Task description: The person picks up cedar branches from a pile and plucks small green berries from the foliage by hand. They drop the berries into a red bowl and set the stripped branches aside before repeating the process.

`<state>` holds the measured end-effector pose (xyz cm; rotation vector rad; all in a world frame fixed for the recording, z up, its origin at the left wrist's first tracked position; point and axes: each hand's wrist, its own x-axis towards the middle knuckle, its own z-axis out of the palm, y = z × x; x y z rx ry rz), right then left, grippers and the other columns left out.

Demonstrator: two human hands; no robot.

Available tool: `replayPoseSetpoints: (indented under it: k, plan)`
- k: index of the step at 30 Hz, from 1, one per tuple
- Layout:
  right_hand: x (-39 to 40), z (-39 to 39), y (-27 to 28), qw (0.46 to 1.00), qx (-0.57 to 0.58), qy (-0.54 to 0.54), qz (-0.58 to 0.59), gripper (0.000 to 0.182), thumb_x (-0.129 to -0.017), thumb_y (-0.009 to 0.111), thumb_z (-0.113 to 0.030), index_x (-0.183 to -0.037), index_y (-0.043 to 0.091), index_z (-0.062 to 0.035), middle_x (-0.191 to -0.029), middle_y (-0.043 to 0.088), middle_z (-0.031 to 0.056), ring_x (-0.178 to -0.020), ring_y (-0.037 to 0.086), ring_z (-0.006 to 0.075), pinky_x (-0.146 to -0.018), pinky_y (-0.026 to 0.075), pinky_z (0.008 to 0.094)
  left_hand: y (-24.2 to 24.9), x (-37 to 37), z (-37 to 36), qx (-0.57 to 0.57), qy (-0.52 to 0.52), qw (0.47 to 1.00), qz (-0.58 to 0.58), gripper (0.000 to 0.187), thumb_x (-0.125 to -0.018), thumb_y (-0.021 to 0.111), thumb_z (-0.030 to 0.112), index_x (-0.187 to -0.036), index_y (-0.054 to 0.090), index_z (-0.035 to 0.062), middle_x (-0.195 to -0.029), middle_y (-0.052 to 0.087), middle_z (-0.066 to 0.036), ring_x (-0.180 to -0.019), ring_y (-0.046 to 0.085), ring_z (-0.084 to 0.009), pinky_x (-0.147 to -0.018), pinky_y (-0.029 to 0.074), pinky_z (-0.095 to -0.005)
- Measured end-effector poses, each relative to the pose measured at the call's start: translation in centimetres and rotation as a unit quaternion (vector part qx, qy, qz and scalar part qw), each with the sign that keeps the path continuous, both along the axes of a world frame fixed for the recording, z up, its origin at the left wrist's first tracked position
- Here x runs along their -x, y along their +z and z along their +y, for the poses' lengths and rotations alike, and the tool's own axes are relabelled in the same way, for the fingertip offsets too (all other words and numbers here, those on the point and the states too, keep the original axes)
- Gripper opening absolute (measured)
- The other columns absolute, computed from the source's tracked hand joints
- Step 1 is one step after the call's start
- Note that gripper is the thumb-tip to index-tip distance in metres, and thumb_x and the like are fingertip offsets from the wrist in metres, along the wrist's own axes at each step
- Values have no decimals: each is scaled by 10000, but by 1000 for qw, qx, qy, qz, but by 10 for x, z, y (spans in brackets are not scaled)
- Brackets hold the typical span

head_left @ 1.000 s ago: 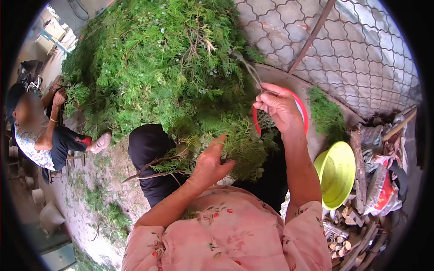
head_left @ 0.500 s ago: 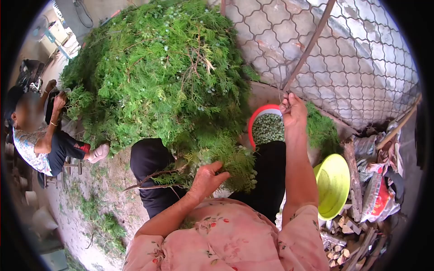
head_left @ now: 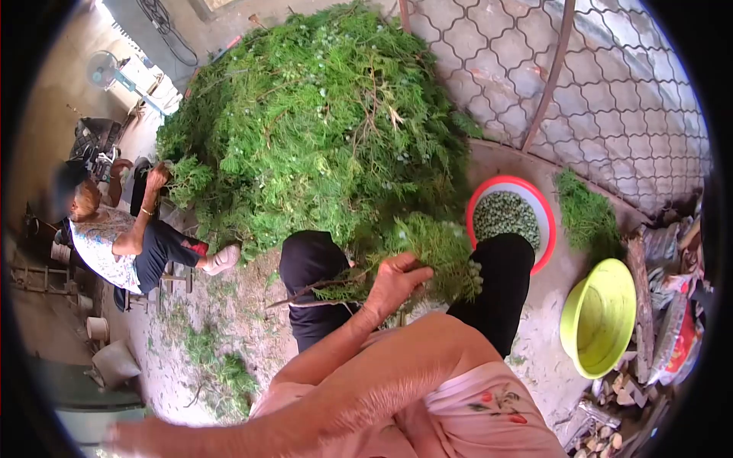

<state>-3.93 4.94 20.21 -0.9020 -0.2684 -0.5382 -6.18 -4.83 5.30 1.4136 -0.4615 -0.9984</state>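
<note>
My left hand [head_left: 397,286] is closed on a leafy evergreen branch [head_left: 447,256] above my lap. The branch's bare woody stems stick out to the left across my knee, and pale green berry-like cones hang at its right end. My right arm reaches across my body to the lower left. At its end my right hand [head_left: 137,438] is smeared and dim near the view's edge, so its fingers and anything in them cannot be made out. By my right knee a red-rimmed white basin [head_left: 547,229] holds many small round green cones [head_left: 505,217].
A large heap of evergreen branches [head_left: 321,130] rises before me. To the left, a seated person [head_left: 114,237] handles a sprig. A yellow-green basin [head_left: 603,320], firewood [head_left: 599,427] and bags lie right; a wire mesh panel [head_left: 626,107] stands behind. Clippings [head_left: 221,366] litter the floor.
My right hand has swung from above the red-rimmed basin across my body to the lower left. My left hand keeps hold of the branch. The whole view has shifted, with the scene moving right.
</note>
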Motion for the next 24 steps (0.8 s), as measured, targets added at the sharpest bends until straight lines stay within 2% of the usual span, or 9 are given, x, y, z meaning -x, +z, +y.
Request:
replayPoseSetpoints:
  k: [4, 5, 6, 9, 11, 16, 17, 20, 24]
  plan:
    - [27, 18, 53, 966, 117, 164, -161, 129, -788, 512, -79, -911, 503, -39, -767, 521, 32, -640, 486, 155, -600, 428, 313, 9, -4, 6, 31, 17, 999, -30, 198, -772, 656, 48, -652, 499, 39, -600, 504, 16, -520, 450, -53, -467, 382, -234]
    - [17, -43, 50, 959, 183, 211, -53, 120, -724, 535, -11, -840, 568, -13, -796, 571, 102, -701, 543, 213, -630, 440, 355, 8, -4, 8, 27, 8, 999, -38, 142, -774, 652, 46, -696, 533, 40, -615, 517, 6, -555, 489, -71, -510, 422, -242]
    - [14, -88, 38, 943, 321, -28, -81, 173, -773, 525, 45, -884, 633, -32, -814, 615, 107, -704, 603, 150, -648, 487, 276, 6, -5, 9, 24, -2, 999, -46, 89, -776, 649, 45, -741, 567, 41, -631, 531, -4, -589, 529, -89, -552, 462, -251]
    - [5, -198, -16, 866, 448, -169, 141, 182, -823, 563, -49, -988, 640, -50, -900, 653, 71, -769, 609, 118, -697, 496, 247, -1, -1, 8, 51, 27, 989, -137, 231, -771, 650, 11, -988, 593, 63, -652, 523, 45, -577, 490, -45, -527, 431, -216]
    - [12, -258, -62, 834, 440, -263, 205, 147, -816, 556, -60, -934, 641, -52, -843, 660, 97, -688, 620, 176, -658, 486, 295, -5, -2, 9, 52, 21, 985, -165, 390, -761, 648, -18, -1133, 598, 85, -665, 536, 66, -571, 477, -17, -519, 422, -195]
    - [60, -271, -86, 852, 371, -111, 353, 358, -767, 650, -176, -1095, 574, -54, -863, 633, 135, -725, 607, 194, -682, 480, 301, -2, -3, 8, 57, 22, 994, -93, 381, -754, 651, -20, -1118, 604, 82, -655, 540, 51, -559, 481, -26, -512, 422, -199]
    - [63, -265, -88, 815, 474, -128, 308, 443, -751, 674, -200, -1151, 539, -66, -876, 623, 124, -764, 604, 209, -699, 480, 318, -2, -3, 8, 47, 25, 994, -93, 348, -756, 646, -19, -1091, 614, 71, -657, 544, 47, -560, 487, -30, -512, 423, -199]
    - [71, -259, -94, 807, 527, -49, 260, 289, -730, 668, -156, -993, 614, -48, -830, 599, 122, -749, 592, 258, -687, 467, 348, -9, -4, 8, 11, 13, 995, -100, 258, -761, 632, -20, -1011, 640, 43, -678, 568, 28, -573, 510, -41, -519, 429, -200]
    - [89, -243, -103, 792, 520, -210, 241, 145, -707, 635, -12, -848, 635, -44, -747, 578, 98, -660, 577, 276, -597, 460, 331, 2, -4, 6, 30, 51, 998, -29, 169, -755, 626, -22, -916, 643, 28, -718, 577, 30, -626, 507, -40, -552, 429, -202]
